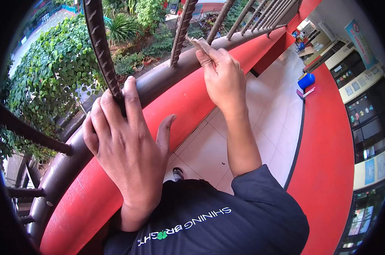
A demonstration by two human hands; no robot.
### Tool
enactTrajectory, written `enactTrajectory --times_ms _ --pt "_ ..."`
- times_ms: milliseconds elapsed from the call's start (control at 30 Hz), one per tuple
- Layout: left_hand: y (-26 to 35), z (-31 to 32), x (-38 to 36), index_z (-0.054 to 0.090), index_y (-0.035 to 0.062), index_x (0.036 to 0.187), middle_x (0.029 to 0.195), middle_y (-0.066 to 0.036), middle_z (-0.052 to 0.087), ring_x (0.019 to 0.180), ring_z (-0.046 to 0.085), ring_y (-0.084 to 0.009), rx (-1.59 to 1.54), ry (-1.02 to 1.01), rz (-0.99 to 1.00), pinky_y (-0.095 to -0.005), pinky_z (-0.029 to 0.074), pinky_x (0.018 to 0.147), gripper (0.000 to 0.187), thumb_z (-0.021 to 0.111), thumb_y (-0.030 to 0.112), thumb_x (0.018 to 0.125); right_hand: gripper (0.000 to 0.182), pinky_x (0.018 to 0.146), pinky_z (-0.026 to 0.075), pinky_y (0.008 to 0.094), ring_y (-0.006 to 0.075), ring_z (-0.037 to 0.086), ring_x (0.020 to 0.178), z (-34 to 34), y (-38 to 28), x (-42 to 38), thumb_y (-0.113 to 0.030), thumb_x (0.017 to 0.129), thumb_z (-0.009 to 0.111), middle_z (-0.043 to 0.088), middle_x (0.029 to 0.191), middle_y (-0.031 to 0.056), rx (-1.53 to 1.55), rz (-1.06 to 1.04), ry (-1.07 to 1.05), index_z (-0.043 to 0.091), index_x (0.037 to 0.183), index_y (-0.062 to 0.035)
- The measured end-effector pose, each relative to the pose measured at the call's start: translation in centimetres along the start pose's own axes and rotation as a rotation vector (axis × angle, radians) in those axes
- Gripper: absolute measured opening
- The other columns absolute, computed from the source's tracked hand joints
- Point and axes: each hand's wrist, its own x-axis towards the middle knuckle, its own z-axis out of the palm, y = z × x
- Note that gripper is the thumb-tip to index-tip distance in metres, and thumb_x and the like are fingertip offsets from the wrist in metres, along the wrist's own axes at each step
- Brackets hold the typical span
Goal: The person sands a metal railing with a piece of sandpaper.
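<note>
My right hand pinches a thin, folded brown piece of sheet between thumb and fingers, beside a twisted metal bar and close over the dark brown rail. The sheet's far end reaches towards that bar. My left hand lies over the rail further left, its fingers stretched out around the foot of another twisted bar and its thumb held apart. Nothing is held in the left hand.
Below the rail runs a red wall beside a tiled walkway. More bars line the rail. Leafy plants grow beyond it. A blue bin and a pink dustpan stand across the walkway.
</note>
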Motion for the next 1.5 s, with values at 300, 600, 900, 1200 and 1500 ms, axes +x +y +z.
enactTrajectory --times_ms 300,600,900,1200,1500 --pt "0.2 -0.1 0.0 0.050 0.0180 0.153 0.136 -0.023 0.054 0.131 0.050 -0.0388 0.033 -0.005 -0.012 -0.0516 0.033 0.115 0.085 0.080 0.051 0.082 0.026 0.069 0.057 0.0512 0.0405 0.072 0.083 -0.3 -0.1 -0.1 -0.026 0.102 0.061 0.076 0.090 0.0167 0.050 -0.010 0.037 0.078 0.122 -0.0217" --pt "0.4 0.1 0.1 0.051 0.0174 0.153 0.136 -0.023 0.054 0.131 0.049 -0.0410 0.037 -0.010 -0.022 -0.0522 0.033 0.115 0.084 0.080 0.052 0.082 0.028 0.067 0.057 0.0496 0.0400 0.071 0.079 0.5 1.9 0.1 -0.019 0.098 0.068 0.075 0.088 0.0158 0.118 -0.065 0.019 0.077 0.124 -0.0224" --pt "0.9 0.0 0.2 0.051 0.0191 0.153 0.134 -0.022 0.054 0.129 0.051 -0.0416 0.068 -0.016 -0.039 -0.0532 0.034 0.113 0.086 0.079 0.055 0.081 0.032 0.072 0.057 0.0359 0.0379 0.075 0.089 -0.6 1.2 0.7 -0.001 0.099 0.062 0.075 0.102 0.0200 0.089 0.039 -0.111 0.074 0.127 -0.0121" --pt "0.7 0.0 0.3 0.051 0.0187 0.153 0.133 -0.021 0.054 0.127 0.051 -0.0403 0.066 -0.029 -0.037 -0.0529 0.034 0.113 0.087 0.082 0.051 0.078 0.021 0.064 0.054 0.0419 0.0374 0.073 0.079 0.7 4.6 0.5 -0.016 0.099 0.066 0.074 0.092 0.0175 0.366 -0.108 0.030 0.079 0.115 -0.0169" --pt "0.7 0.3 0.1 0.052 0.0175 0.152 0.135 -0.019 0.054 0.131 0.049 -0.0369 0.069 -0.024 -0.051 -0.0508 0.032 0.115 0.088 0.086 0.044 0.076 0.023 0.082 0.052 0.0373 0.0257 0.068 0.095 -2.2 15.4 -2.3 -0.017 0.106 0.062 0.070 0.107 0.0152 0.125 0.168 0.411 0.073 0.114 0.0022"
